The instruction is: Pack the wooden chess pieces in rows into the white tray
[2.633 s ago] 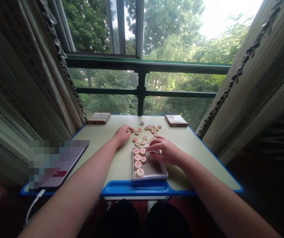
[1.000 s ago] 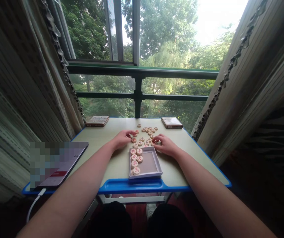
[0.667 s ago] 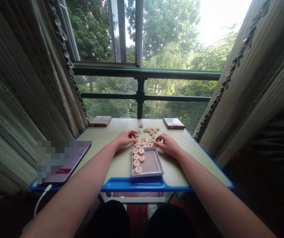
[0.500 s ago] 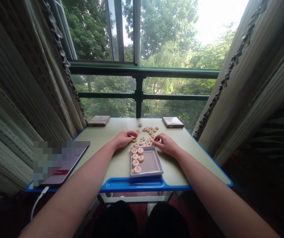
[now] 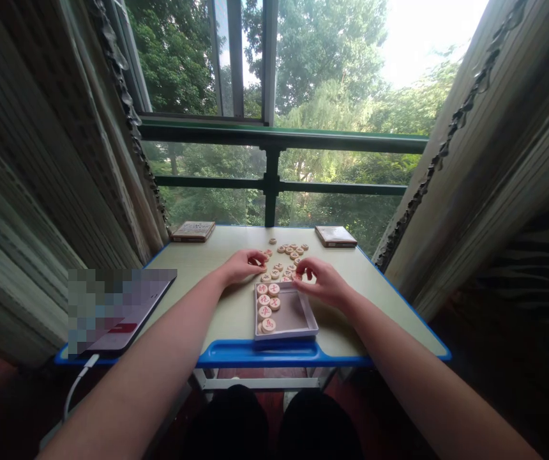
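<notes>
Our right hand (image 5: 321, 281) is now out of the tray (image 5: 296, 314) and at the loose pieces (image 5: 290, 250) on the bench (image 5: 198, 262), curled by the tray's far rim, our left hand (image 5: 242, 265) curled among them; we cannot tell whether either grip pinches one, and the tray's count stays at 6.

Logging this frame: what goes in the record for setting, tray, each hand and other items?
Setting: small table by a window
Tray: shallow, near the table's front edge, stored pieces along its left side
Left hand: fingertips on the loose pieces
Right hand: at the tray's far edge, fingertips among the loose pieces; grip too small to tell
Other: left box and right box at the far corners; tablet with cable, near left
</notes>
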Action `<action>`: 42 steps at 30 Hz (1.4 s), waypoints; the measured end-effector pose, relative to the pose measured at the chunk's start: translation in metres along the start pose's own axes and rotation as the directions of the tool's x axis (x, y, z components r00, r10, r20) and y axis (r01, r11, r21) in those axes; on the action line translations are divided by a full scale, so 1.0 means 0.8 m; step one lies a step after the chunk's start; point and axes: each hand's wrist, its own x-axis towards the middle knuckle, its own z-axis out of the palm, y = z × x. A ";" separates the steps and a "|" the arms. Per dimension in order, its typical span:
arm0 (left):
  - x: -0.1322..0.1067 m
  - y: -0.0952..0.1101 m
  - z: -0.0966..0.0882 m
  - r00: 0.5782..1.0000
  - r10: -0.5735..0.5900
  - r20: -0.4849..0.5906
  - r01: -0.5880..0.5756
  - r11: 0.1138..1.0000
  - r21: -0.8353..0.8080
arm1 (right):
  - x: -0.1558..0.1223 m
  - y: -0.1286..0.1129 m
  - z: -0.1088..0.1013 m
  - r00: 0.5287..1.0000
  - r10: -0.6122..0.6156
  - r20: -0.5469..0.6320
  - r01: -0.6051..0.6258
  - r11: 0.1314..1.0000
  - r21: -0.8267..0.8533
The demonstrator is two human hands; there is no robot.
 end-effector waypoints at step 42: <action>0.014 -0.009 0.001 0.997 -0.066 0.025 0.069 0.993 -0.100 | -0.010 -0.048 0.017 0.943 -0.208 0.258 0.244 0.963 -0.115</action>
